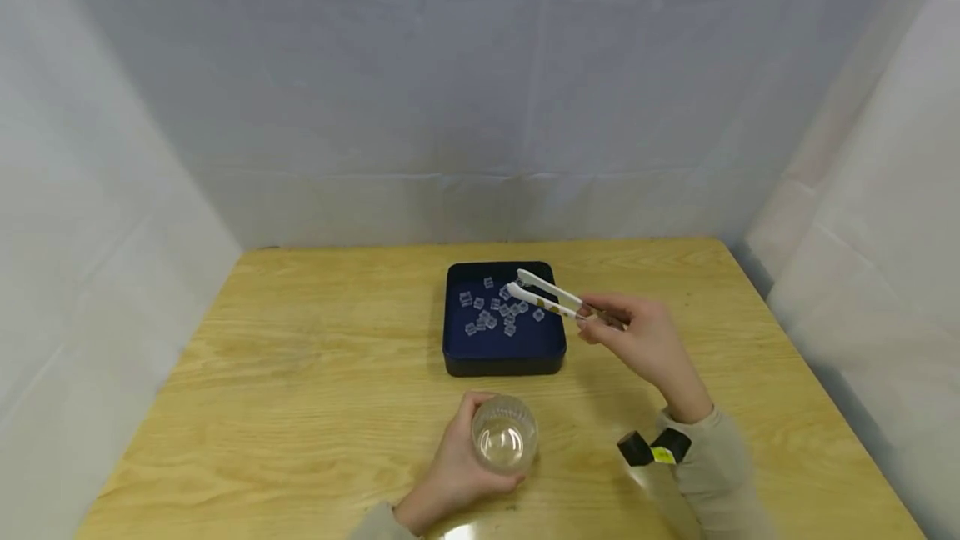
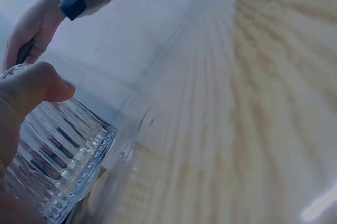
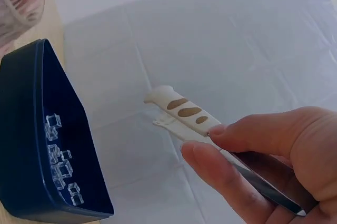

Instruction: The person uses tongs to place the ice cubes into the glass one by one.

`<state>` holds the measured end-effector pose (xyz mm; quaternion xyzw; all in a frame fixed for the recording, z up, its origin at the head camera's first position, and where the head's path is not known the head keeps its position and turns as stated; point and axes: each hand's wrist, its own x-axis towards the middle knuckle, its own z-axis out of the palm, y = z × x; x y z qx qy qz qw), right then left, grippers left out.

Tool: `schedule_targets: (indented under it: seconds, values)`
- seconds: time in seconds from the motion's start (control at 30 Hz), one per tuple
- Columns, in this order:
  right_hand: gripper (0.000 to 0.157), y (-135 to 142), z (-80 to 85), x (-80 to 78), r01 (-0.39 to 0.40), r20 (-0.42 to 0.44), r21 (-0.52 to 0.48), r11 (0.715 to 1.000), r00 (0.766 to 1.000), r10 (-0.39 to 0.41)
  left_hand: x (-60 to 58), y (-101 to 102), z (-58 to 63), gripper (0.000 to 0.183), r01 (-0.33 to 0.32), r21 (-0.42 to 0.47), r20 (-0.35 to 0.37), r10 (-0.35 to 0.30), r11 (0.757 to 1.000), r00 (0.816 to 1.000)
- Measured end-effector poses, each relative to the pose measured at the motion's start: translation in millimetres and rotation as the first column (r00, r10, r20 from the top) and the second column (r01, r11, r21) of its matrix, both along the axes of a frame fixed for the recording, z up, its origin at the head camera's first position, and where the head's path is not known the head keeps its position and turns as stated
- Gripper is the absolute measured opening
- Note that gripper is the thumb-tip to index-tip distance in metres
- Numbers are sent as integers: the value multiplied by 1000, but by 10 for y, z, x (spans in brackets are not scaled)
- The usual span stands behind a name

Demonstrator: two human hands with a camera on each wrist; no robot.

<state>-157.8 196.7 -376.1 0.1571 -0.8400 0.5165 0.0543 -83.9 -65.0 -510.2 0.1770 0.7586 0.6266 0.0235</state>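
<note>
My right hand [image 1: 641, 340] pinches a pair of tongs [image 1: 551, 298] with white tips and a metal handle, thumb on one side and fingers on the other. In the head view the tong tips overlap the far right part of a dark blue square tray [image 1: 504, 367]. Small clear cubes [image 3: 63, 169] lie scattered in that tray. Brown oval marks show on one white arm of the tongs in the right wrist view. Nearer the body, my left hand [image 1: 457, 457] grips a ribbed clear glass [image 2: 68, 147], its fingers and thumb curled round the side.
Both stand over a light wooden table [image 1: 300, 407]. White sheeting [image 1: 480, 107] hangs behind the table and along both sides. A black band device [image 1: 635, 448] with a yellow label sits at the right sleeve.
</note>
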Motion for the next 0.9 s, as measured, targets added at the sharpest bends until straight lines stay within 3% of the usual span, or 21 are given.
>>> schedule_targets:
  seconds: [0.23, 0.33, 0.63, 0.9]
  values:
    - [27, 15, -50, -225, 6, 2, -38, 999, 1000, -6, -3, 58, -3, 93, 27, 65, -6, -26, 998, 1000]
    - [27, 29, -49, -285, 5, 22, -64, 998, 1000, -4, -18, 56, -73, 93, 36, 61, -27, -35, 997, 999]
    - [29, 80, -46, -414, 15, 60, -103, 995, 998, -9, -11, 64, -92, 93, 45, 54, -42, -42, 998, 998]
    - [29, -31, -313, -629, 36, 55, -131, 991, 998, -29, 26, 57, -74, 93, 36, 70, -3, -36, 997, 999]
